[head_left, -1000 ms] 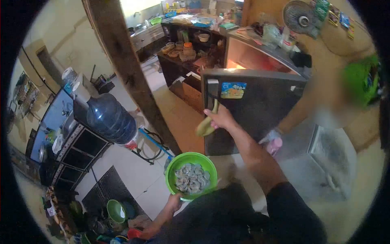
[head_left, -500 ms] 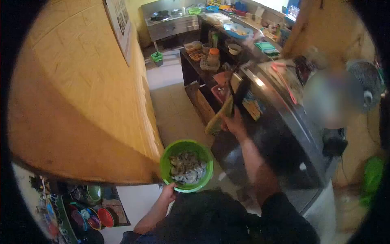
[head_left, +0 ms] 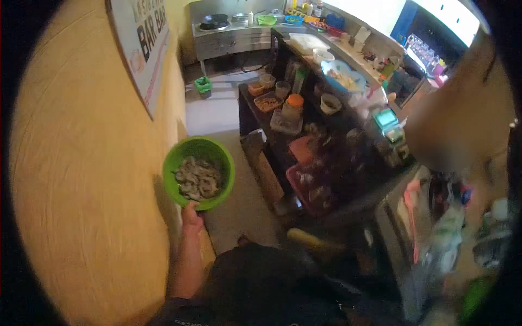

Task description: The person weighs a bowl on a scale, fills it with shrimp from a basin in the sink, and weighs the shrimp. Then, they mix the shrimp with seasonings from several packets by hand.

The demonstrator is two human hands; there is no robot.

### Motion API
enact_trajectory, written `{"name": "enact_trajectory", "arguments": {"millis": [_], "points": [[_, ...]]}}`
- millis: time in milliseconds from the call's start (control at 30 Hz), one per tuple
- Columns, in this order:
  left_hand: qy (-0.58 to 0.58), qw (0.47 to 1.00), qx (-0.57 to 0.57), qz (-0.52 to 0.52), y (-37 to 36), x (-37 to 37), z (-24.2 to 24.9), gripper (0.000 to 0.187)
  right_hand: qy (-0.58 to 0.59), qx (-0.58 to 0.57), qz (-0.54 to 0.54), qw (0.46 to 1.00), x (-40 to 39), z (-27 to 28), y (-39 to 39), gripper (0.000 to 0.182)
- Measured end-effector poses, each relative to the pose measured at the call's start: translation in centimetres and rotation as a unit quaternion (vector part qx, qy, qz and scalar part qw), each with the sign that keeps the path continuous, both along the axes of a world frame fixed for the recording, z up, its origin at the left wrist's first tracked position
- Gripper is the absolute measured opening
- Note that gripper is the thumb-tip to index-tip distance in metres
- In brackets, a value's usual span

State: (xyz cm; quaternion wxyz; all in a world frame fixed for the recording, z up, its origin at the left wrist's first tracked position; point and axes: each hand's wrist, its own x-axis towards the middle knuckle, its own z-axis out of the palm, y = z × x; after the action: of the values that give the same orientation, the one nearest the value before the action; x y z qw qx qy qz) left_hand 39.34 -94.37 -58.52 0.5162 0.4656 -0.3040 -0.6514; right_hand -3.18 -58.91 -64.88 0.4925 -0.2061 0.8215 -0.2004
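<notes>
My left hand point(head_left: 191, 216) grips the near rim of a green plastic bowl point(head_left: 230, 176), held out at the left beside the yellow wall. Inside lie greyish raw pieces that look like shrimp point(head_left: 198, 178). My right hand does not show; the lower right is dark and blurred. A yellowish padded handle point(head_left: 310, 238) appears there, near the dark appliance, with no hand visible on it.
A dark counter point(head_left: 253, 117) to the right bears food containers, an orange-lidded jar point(head_left: 294, 105) and a pinkish tray point(head_left: 299, 187). A steel stove table point(head_left: 217, 49) stands at the far end. Ahead runs a tiled aisle point(head_left: 223, 152) with a green-lined bin point(head_left: 203, 87). A blurred person point(head_left: 446, 130) is at right.
The view has moved forward along the aisle. My left hand has carried the bowl up and left in view. My right hand, earlier on the padded handle, has gone out of sight.
</notes>
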Motion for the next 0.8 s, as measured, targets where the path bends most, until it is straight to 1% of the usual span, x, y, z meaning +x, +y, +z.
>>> {"name": "enact_trajectory", "arguments": {"millis": [33,100,200,233,333,433,533,600,633,667,700,733,767,800], "points": [[0.052,0.998,0.016,0.015,-3.6,-0.8,1.2,0.039,0.008,0.013,-0.015,1.0,-1.4,-0.5,-0.6,0.06],[0.153,0.987,0.029,0.049,-8.9,-1.1,6.3,0.041,0.017,0.029,-0.051,0.998,-2.7,-0.3,-3.0,0.057],[0.166,0.983,0.039,0.063,-16.5,-1.6,9.4,0.044,0.025,0.035,-0.093,0.995,-3.7,-0.3,-7.6,0.052],[0.136,0.988,0.029,0.074,-18.3,-2.7,12.5,0.045,0.027,0.032,-0.101,0.994,-3.8,-0.8,-9.5,0.05],[0.13,0.99,0.035,0.033,-26.9,-2.2,10.9,0.045,0.02,0.043,-0.118,0.992,-3.5,-2.5,-15.3,0.046],[0.11,0.992,0.043,0.046,-34.0,-4.2,12.9,0.04,0.015,0.058,-0.112,0.992,-3.1,-4.5,-22.2,0.042],[0.171,0.983,0.063,-0.02,-43.3,-4.0,11.0,0.037,0.026,0.054,-0.083,0.995,-3.0,-5.5,-31.1,0.038],[0.123,0.991,0.039,-0.022,-47.8,-5.7,12.5,0.035,0.052,0.03,-0.054,0.997,-3.3,-5.1,-37.9,0.036],[0.099,0.994,0.028,-0.023,-50.1,-6.1,13.1,0.033,0.073,0.008,-0.038,0.997,-3.3,-4.0,-41.8,0.035],[0.101,0.994,0.041,-0.028,-53.0,-5.8,12.8,0.033,0.095,-0.017,-0.025,0.995,-3.6,-2.8,-45.7,0.034],[0.106,0.992,0.058,-0.031,-56.0,-5.5,11.7,0.032,0.124,-0.06,-0.018,0.99,-3.8,-0.4,-50.7,0.034],[0.113,0.99,0.074,-0.035,-58.3,-6.0,11.4,0.031,0.157,-0.113,-0.02,0.981,-4.1,2.7,-56.2,0.033],[0.095,0.992,0.074,-0.037,-60.4,-6.5,11.1,0.031,0.186,-0.169,-0.02,0.968,-4.7,6.0,-62.2,0.032],[0.076,0.994,0.073,-0.04,-62.3,-7.5,12.0,0.03,0.206,-0.225,-0.03,0.952,-5.3,9.8,-68.3,0.032]]}}
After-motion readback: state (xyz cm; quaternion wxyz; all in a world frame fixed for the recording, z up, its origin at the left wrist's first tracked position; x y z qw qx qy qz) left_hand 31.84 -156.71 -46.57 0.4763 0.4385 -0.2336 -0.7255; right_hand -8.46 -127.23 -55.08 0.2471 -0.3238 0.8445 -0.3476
